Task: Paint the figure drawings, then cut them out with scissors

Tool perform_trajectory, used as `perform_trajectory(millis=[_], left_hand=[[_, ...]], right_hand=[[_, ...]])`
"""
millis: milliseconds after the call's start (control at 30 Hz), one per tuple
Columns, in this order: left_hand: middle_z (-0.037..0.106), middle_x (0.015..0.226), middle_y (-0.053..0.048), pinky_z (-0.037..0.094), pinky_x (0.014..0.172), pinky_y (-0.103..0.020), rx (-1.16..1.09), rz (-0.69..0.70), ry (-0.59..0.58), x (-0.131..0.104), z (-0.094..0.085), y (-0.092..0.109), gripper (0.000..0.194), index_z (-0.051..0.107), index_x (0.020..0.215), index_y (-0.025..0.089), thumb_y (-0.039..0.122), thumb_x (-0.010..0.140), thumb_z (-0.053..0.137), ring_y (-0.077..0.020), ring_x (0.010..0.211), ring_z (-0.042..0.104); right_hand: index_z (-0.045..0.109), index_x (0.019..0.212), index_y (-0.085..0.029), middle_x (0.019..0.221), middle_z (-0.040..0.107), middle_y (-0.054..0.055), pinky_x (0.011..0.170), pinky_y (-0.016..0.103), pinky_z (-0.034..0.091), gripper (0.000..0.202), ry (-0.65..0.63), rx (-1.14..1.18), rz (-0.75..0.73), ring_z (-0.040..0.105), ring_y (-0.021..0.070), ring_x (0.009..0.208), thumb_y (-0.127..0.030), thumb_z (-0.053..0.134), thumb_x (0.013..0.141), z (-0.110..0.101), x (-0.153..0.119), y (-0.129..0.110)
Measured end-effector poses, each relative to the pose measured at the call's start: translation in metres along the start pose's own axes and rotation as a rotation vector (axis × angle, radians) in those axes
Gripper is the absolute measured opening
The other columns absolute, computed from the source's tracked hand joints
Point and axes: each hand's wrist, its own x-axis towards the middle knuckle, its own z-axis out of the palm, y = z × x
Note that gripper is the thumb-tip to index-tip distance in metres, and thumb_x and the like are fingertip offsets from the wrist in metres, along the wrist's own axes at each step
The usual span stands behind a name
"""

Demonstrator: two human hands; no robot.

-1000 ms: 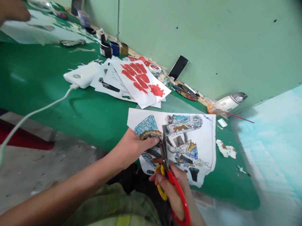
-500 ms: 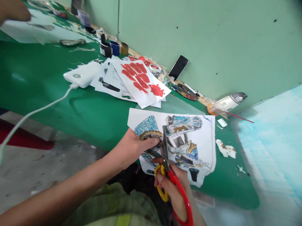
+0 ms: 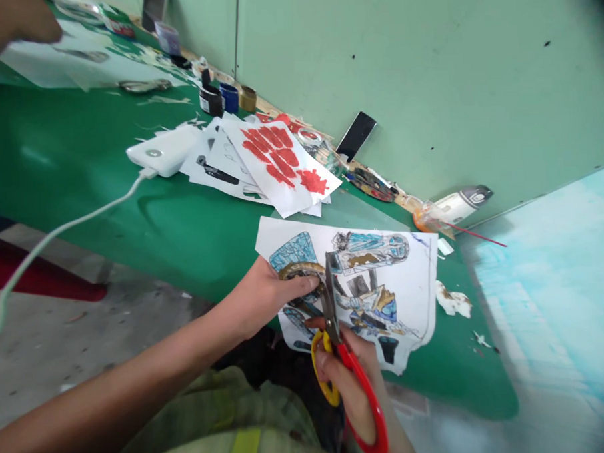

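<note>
A white sheet of paper (image 3: 419, 275) with coloured drawings in blue, gold and black is held over the table's front edge. My left hand (image 3: 269, 291) pinches its left part, the thumb on top of the drawings and the fingers hidden beneath. Closed around the scissors (image 3: 361, 377), with one red and one yellow handle, is my right hand (image 3: 346, 371). The blades point away from me and lie at the drawings, just right of my left thumb.
Papers with red painted shapes (image 3: 283, 157) lie behind the sheet, beside a white device (image 3: 166, 151) with a cable. Paint jars (image 3: 210, 100) and a phone (image 3: 357, 136) stand along the wall. Another person's hand (image 3: 37, 21) shows at the upper left.
The right side of the sheet has shifted slightly to the right. Both hands and the scissors have barely moved.
</note>
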Motion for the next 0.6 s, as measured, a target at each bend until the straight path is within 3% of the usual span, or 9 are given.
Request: perform_trajectory(millis=[233,600], left_hand=[[0.078,0.087,-0.008,0.06,0.088,-0.045,-0.007,0.019,-0.011,0.002,-0.003,-0.003,0.034,0.072,0.105,0.017,0.025,0.072,0.08,-0.0323,0.102,0.072],[0.077,0.08,-0.007,0.061,0.086,-0.046,-0.002,0.021,-0.016,0.001,-0.002,-0.003,0.033,0.072,0.106,0.017,0.025,0.074,0.078,-0.0327,0.099,0.073]], right_hand=[[0.075,0.113,-0.021,0.061,0.062,0.0,0.054,0.028,0.052,0.035,0.003,-0.004,0.054,0.059,0.019,0.055,-0.021,0.061,0.08,0.001,0.001,0.005],[0.075,0.109,-0.02,0.058,0.058,-0.001,0.057,0.028,0.053,0.034,0.012,0.005,0.02,0.063,0.021,0.061,-0.024,0.06,0.079,0.0,0.001,0.011]])
